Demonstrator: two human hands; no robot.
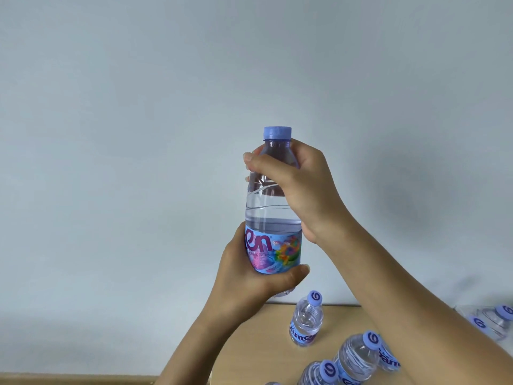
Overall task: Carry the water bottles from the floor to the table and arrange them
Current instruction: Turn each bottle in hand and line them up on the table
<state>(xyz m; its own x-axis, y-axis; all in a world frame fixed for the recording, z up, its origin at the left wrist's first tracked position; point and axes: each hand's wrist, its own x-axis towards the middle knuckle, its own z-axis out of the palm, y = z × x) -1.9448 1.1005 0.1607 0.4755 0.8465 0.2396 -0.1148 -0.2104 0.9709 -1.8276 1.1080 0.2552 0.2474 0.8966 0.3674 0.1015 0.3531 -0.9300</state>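
1. Holding one water bottle (273, 207) upright at frame centre, both hands are wrapped around it: the right hand (302, 187) at its shoulder, the left hand (249, 276) at its base.
2. Several more bottles (356, 357) stand on the table (266, 343) at lower right.
3. Looks like the carrying step; next calls for lowering it beside them.

Water bottle (273, 215) held upright in air before pale wall (138, 134), above table (258, 354). Right hand (302, 187) grips bottle's shoulder below lilac cap (277, 133); left hand (249, 276) wraps base under blue label (273, 251). On table: one bottle (306, 320) upright near back edge, two more (358, 357) (319, 375) nearer camera. Wrapped pack (494, 319) right of table.
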